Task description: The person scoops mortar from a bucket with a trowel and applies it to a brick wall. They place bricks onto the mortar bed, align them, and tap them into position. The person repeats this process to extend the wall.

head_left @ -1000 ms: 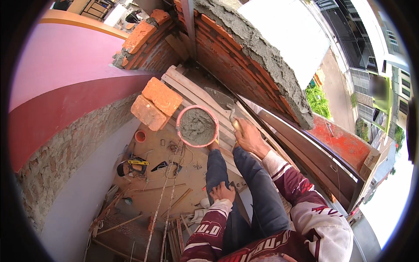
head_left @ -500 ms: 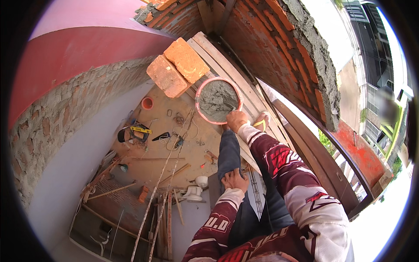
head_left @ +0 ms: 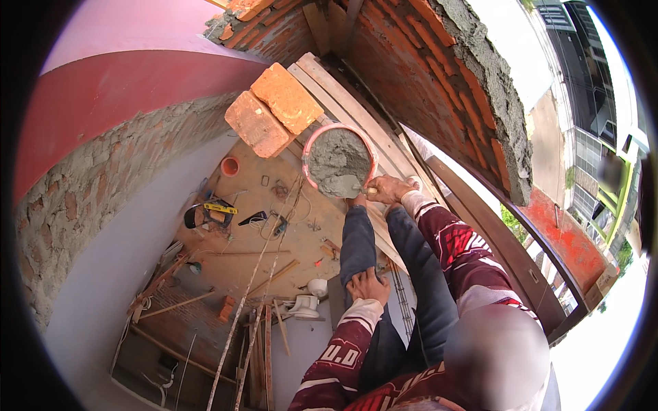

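Note:
Grey wet mortar (head_left: 336, 152) fills a round orange-pink bucket (head_left: 306, 157) on the wooden planks. My right hand (head_left: 388, 189), at the bucket's near right rim, is closed round the handle of a trowel (head_left: 347, 185). The trowel's blade lies on the mortar at the near side, smeared with it. My left hand (head_left: 368, 286) lies on my left trouser leg with its fingers apart, holding nothing. Two orange bricks, one brighter (head_left: 286, 98) and one duller (head_left: 257, 124), lie side by side just beyond the bucket to the left.
Planks (head_left: 343, 85) run along a brick wall (head_left: 439, 89) with rough mortar on its edge. Far below on the floor are an orange bucket (head_left: 230, 166), a yellow spirit level (head_left: 221, 208), a white toilet (head_left: 305, 307) and scattered timber. Two ropes (head_left: 255, 274) hang at the left.
My right hand has moved slightly right and back from the bucket, and the trowel blade now shows on the mortar, whose surface looks smoother. My left hand stays on my leg.

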Tool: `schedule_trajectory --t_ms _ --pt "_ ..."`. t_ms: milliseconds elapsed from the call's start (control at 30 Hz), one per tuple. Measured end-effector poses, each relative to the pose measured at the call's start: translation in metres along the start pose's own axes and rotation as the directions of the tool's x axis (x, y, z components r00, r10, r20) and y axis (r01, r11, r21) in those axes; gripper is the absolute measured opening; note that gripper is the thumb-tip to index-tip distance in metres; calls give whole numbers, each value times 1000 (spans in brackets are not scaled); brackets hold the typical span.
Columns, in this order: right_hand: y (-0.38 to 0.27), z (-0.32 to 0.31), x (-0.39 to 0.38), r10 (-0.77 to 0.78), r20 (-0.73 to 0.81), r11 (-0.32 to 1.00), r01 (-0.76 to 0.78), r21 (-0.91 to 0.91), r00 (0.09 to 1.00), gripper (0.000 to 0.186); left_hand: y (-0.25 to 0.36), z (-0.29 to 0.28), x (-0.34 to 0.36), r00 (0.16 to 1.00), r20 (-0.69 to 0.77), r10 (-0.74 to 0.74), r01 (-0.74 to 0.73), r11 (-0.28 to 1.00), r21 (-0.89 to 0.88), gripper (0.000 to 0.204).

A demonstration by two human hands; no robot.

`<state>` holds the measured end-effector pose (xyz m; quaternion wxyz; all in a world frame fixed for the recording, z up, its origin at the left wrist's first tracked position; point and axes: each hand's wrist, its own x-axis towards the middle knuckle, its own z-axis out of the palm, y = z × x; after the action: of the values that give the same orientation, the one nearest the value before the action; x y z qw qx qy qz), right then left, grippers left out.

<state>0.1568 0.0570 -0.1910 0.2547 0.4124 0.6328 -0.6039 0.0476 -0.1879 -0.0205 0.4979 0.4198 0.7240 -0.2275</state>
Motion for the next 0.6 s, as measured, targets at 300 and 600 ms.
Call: schedule_trajectory --t_ms 300,600 --pt "-8 -48 -143 -23 -514 928 210 308 857 47 13 -1 -1 999 42 7 -12 991 132 51" --pt "-23 -162 -243 23 -990 999 -26 19 141 53 13 -4 -2 999 -4 41 -39 987 158 54"
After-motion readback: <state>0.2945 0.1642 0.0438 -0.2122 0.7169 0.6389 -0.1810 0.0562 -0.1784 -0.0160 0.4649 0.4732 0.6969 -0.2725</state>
